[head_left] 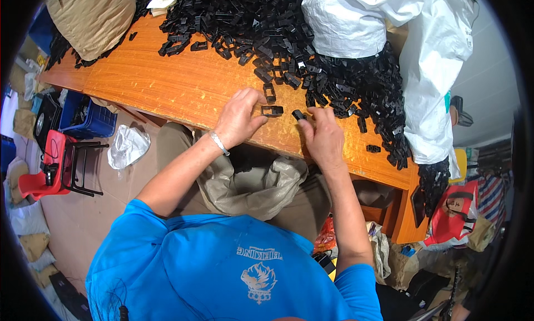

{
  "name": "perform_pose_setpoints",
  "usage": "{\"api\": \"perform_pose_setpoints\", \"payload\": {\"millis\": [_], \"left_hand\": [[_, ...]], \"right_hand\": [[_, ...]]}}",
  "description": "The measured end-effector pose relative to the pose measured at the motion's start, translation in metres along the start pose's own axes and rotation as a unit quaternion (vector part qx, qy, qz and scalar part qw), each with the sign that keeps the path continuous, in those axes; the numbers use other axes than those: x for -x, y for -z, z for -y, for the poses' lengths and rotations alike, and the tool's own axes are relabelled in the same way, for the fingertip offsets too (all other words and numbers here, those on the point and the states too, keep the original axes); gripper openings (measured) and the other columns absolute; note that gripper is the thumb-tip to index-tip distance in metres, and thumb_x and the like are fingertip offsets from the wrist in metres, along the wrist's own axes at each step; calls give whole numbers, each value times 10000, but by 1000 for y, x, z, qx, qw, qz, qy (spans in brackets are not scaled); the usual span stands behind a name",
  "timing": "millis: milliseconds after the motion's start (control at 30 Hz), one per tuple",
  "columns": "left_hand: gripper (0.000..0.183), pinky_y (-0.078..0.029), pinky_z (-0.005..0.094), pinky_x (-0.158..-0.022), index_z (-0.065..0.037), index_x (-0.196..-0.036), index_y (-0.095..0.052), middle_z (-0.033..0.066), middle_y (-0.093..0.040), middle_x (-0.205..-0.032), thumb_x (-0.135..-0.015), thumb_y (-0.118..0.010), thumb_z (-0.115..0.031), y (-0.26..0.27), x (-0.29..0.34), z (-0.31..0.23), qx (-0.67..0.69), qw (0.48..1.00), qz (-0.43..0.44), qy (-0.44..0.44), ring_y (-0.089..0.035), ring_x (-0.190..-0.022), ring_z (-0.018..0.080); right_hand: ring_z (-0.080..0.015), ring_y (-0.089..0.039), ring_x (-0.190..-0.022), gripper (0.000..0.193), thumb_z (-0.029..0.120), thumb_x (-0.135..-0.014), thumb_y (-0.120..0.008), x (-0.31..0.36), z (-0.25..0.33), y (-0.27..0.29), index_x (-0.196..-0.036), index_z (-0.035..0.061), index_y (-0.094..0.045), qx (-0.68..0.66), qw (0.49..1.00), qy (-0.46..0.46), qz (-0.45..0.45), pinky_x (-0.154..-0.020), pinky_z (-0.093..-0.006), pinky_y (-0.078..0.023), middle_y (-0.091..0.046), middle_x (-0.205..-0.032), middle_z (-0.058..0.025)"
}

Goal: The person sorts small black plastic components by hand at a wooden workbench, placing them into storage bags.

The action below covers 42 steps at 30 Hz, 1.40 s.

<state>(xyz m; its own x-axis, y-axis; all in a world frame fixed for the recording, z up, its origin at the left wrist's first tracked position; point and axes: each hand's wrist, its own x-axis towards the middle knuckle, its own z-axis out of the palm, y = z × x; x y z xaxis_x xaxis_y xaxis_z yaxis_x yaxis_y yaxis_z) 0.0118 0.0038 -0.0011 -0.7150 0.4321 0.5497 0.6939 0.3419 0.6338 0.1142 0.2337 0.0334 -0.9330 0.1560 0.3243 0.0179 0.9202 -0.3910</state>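
My left hand [240, 116] rests at the table edge, its thumb and index finger closed round the left end of a black rectangular plastic frame [272, 111]. Opposite it, my right hand [324, 136] pinches a small black plastic part [298, 115] between thumb and fingers. The two pieces are a short gap apart. Just beyond the frame, another black plastic frame [269, 92] lies loose on the wood. Farther back spreads a large heap of similar black plastic pieces [245, 21], reaching down the right side of the table.
The wooden table [167, 71] carries a brown sack [94, 21] at far left and white sacks [350, 26] at right. An open, pale sack [250, 187] sits on my lap below the edge. A red chair [50, 160] and blue crate [86, 116] stand at left.
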Motion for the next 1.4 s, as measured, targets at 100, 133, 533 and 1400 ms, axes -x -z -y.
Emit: {"api": "perform_pose_setpoints", "payload": {"millis": [100, 133, 533, 1400], "left_hand": [[342, -552, 409, -803, -59, -1104, -673, 120, -667, -1027, -827, -873, -33, -1, -3, -6, -3, 997, 66, 39, -667, -954, 320], [342, -551, 412, -812, -60, -1108, -676, 122, -670, -1026, -829, -873, -37, -2, -1, -5, 4, 997, 72, 32, -665, -965, 323], [358, -510, 439, -924, -67, -1118, -741, 119, -658, -1027, -796, -898, -76, 4, 0, 1, -36, 997, 72, -16, -616, -1052, 343], [204, -492, 489, -911, -105, -912, -725, 107, -715, -991, -974, -742, -298, -5, -12, 0, -66, 983, 152, 86, -634, -1024, 356]], "right_hand": [[-404, -726, -945, 273, 227, -987, -757, 3, -8, -14, -1199, 59, -723, 6, 1000, 30, 5, -814, -484, -590, -688, -1071, -145], [-411, -722, -948, 249, 191, -971, -769, 2, -4, -12, -1176, 50, -748, -13, 1000, 4, 10, -839, -489, -587, -698, -1079, -148], [-436, -718, -984, 277, 77, -911, -813, -1, -9, -8, -1176, 12, -760, -85, 995, -11, 43, -863, -477, -587, -696, -1108, -207], [-385, -712, -941, 289, 91, -878, -838, -1, 26, -37, -1163, 54, -805, -107, 991, 72, 24, -807, -474, -587, -688, -1047, -154]]}}
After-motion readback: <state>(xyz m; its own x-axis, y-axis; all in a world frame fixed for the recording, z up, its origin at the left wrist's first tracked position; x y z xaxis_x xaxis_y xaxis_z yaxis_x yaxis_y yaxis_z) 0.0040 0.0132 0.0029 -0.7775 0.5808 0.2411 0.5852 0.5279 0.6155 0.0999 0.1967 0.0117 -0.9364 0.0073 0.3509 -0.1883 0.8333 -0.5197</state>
